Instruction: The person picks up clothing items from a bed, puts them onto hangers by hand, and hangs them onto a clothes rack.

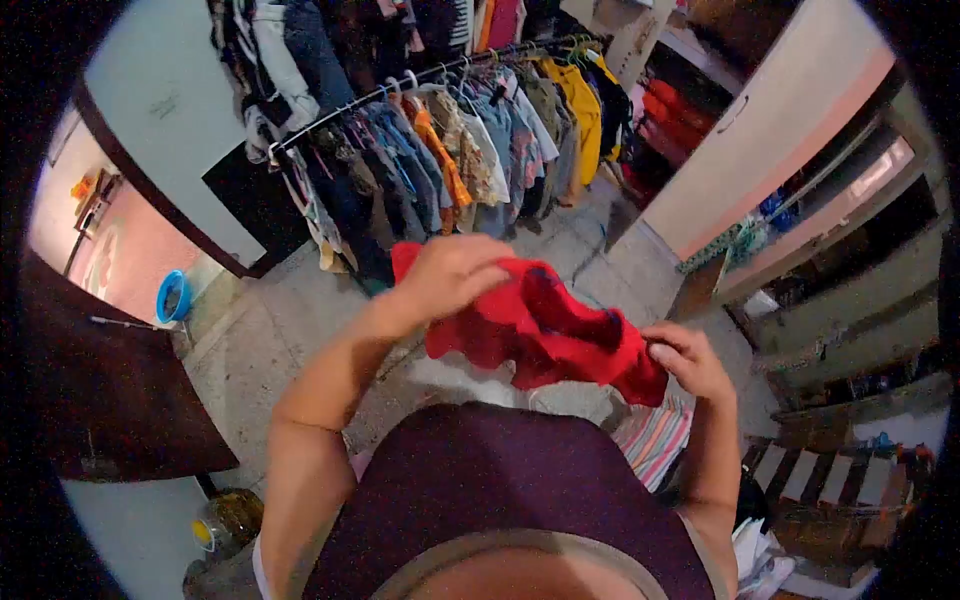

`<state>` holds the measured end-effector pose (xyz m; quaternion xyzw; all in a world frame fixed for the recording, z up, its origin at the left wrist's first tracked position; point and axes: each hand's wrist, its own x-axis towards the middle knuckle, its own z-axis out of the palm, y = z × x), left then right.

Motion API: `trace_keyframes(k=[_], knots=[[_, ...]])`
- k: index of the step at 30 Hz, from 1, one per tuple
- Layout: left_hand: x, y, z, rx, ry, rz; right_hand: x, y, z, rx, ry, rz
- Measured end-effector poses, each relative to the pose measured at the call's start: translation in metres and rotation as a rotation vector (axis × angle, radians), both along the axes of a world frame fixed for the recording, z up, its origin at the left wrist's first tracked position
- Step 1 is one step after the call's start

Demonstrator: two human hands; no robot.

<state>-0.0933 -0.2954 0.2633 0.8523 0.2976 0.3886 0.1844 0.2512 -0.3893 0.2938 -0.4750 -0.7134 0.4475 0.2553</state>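
Observation:
A red garment (540,335) with a dark inner edge hangs stretched between my two hands, in front of my body. My left hand (455,275) is closed over its upper left part, fingers bent onto the cloth. At the garment's right end, my right hand (688,360) pinches the fabric between thumb and fingers. Below the red cloth, near my right forearm, lies a striped cloth (652,440).
A rack of hanging clothes (470,150) stands ahead on the tiled floor (265,340). To the right are a pale cabinet door (765,130) and shelves. A blue basin (173,296) sits at the left by a doorway. A yellow-capped container (228,520) is lower left.

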Motion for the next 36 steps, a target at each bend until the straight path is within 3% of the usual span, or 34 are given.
trace_keyframes(k=[8,12,15,19,21,25,26,28,31,36], knots=[[0.0,0.123,0.002,-0.242,-0.102,-0.25,-0.045,0.052,-0.013,0.122,-0.008,-0.222],[-0.01,0.172,-0.02,-0.14,-0.047,-0.353,-0.058,0.07,-0.016,0.126,-0.052,-0.294],[-0.031,0.213,-0.039,-0.085,0.012,-0.29,-0.069,0.084,-0.01,0.015,-0.028,-0.403],[-0.1,0.242,-0.046,-0.243,-0.01,-0.043,-0.089,0.095,0.001,-0.088,0.0,-0.553],[-0.142,0.257,-0.059,-0.223,-0.109,0.057,-0.066,0.091,-0.028,-0.07,0.062,-0.622],[-0.216,0.272,-0.083,-0.322,-0.179,0.435,-0.061,0.112,-0.035,-0.141,0.202,-0.636],[-0.222,0.265,-0.071,-0.454,-0.225,0.563,-0.06,0.118,-0.031,-0.148,0.18,-0.623],[-0.241,0.267,-0.075,-0.405,-0.288,0.617,-0.056,0.132,-0.024,-0.165,0.141,-0.597],[-0.243,0.265,-0.069,-0.586,-0.564,0.661,-0.051,0.15,-0.021,-0.216,0.238,-0.62],[-0.259,0.253,-0.063,-0.562,-0.479,0.723,-0.034,0.17,-0.02,-0.197,0.242,-0.554]])
